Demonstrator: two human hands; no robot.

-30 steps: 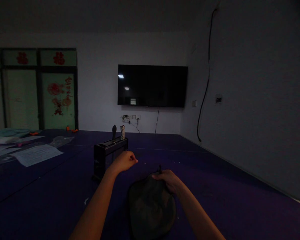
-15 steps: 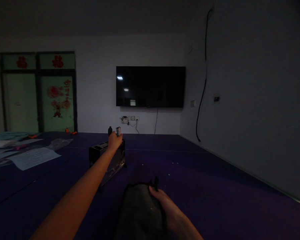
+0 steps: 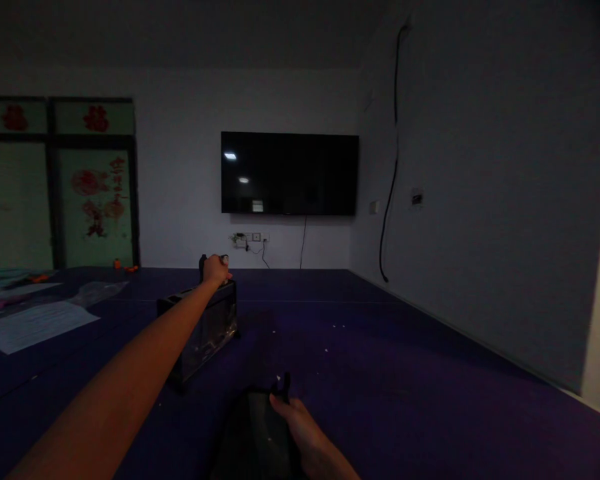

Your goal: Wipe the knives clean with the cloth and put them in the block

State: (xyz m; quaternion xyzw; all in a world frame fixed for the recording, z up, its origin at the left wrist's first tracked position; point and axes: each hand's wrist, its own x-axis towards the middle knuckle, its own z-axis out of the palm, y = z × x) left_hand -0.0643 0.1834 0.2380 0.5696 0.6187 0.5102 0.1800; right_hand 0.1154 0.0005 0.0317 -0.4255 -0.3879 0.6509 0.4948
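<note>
The room is dim. My left arm stretches far forward, and my left hand (image 3: pixel 215 269) is closed around a small pale canister on top of a dark box-shaped appliance (image 3: pixel 200 333) standing on the purple floor. A small dark bottle (image 3: pixel 203 263) stands just left of that hand. Close to me at the bottom of the view, my right hand (image 3: pixel 300 437) rests with curled fingers on the top edge of a dark bag (image 3: pixel 253 440).
A black television (image 3: pixel 289 173) hangs on the far white wall above wall sockets (image 3: pixel 250 237). Papers and plastic sheets (image 3: pixel 35 320) lie on the floor at left, before green glass doors (image 3: pixel 60 200). A black cable (image 3: pixel 390 167) runs down the right wall.
My left hand reached forward from near the bag to the top of the appliance and closed on the pale canister. The view shifted right, and the bag slid lower in it.
</note>
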